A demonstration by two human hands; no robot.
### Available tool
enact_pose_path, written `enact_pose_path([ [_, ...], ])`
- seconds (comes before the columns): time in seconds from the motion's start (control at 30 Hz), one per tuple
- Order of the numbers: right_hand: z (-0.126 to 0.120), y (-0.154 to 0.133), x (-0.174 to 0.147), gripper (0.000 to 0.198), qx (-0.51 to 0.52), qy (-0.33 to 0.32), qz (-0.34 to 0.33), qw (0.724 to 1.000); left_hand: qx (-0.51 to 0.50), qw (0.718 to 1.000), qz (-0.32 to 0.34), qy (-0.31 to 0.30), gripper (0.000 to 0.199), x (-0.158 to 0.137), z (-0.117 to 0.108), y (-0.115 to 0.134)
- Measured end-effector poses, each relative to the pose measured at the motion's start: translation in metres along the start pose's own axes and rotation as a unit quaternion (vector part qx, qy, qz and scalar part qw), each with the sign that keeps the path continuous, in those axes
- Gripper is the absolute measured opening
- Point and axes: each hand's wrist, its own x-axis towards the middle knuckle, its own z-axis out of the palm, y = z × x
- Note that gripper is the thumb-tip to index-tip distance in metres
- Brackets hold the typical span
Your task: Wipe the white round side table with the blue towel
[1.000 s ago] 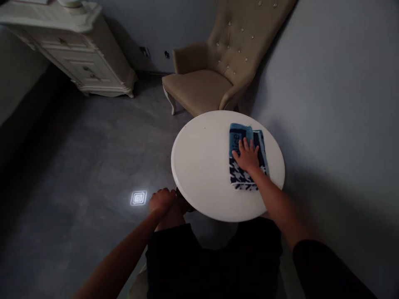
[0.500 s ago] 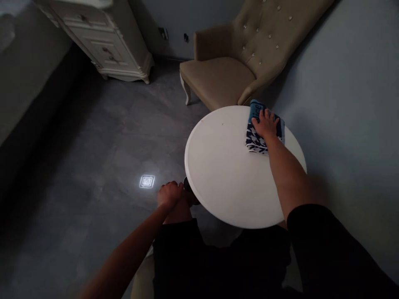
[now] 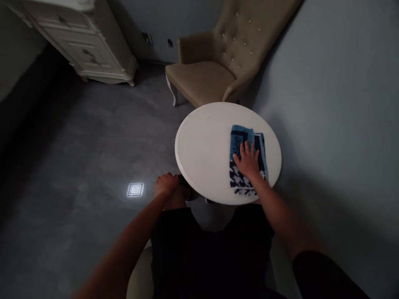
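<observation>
Indoors, in dim light, presses a bare right hand [image 3: 247,162] palm down on a folded teal, navy and white cloth towel [image 3: 236,141], with fingers spread and thumb held out to the side. Covers part of the dark lettering toward the towel's far end and part of the houndstooth pattern toward the near end. Has the towel lying flat on the right-hand part of a glossy white round surface [image 3: 202,153], with its near end close to the rim. Rests the bare left hand [image 3: 166,184] well apart from the towel, on the left knee [image 3: 176,201], just beside the surface's left-hand edge. Cannot tell from this angle how open or closed to call those fingers. Sits in black shorts [image 3: 212,257], with a black sleeve [image 3: 324,270] on the upper right arm. Faces a tan, button-tufted armchair [image 3: 202,81] with pale curved legs, beyond the far rim, and, farther left, a white panelled cabinet [image 3: 84,50]. Includes, on the dark grey floor [image 3: 93,137] left of the left hand, a bright square light pattern [image 3: 135,189].
</observation>
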Motion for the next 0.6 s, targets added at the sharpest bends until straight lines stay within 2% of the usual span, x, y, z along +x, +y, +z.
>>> enact_pose_path([
  [0.13, 0.021, -0.017, -0.116, 0.081, 0.012, 0.024, -0.045, 0.999, -0.004, 1.0, 0.001, 0.009, 0.06, 0.001, 0.004, -0.005],
  [0.2, 0.028, -0.024, -0.152, 0.081, 0.018, 0.032, -0.061, 0.997, -0.008, 1.0, 0.002, 0.009, 0.06, 0.003, 0.005, -0.007],
  [0.27, 0.03, -0.028, -0.164, 0.081, 0.02, 0.031, -0.063, 0.997, -0.01, 1.0, 0.005, 0.008, 0.061, 0.005, 0.006, -0.009],
  [0.33, 0.028, -0.028, -0.154, 0.082, 0.02, 0.022, -0.06, 0.998, -0.008, 1.0, 0.007, 0.005, 0.061, 0.007, 0.008, -0.009],
  [0.4, 0.022, -0.027, -0.127, 0.081, 0.019, 0.014, -0.056, 0.998, -0.005, 1.0, 0.006, 0.001, 0.061, 0.01, 0.009, -0.009],
  [0.5, 0.011, -0.024, -0.067, 0.081, 0.013, -0.002, -0.043, 0.999, -0.003, 1.0, 0.001, -0.001, 0.06, 0.013, 0.01, -0.01],
  [0.6, 0.001, -0.021, 0.007, 0.083, 0.007, -0.019, -0.019, 1.0, -0.005, 1.0, -0.008, -0.001, 0.059, 0.016, 0.01, -0.012],
])
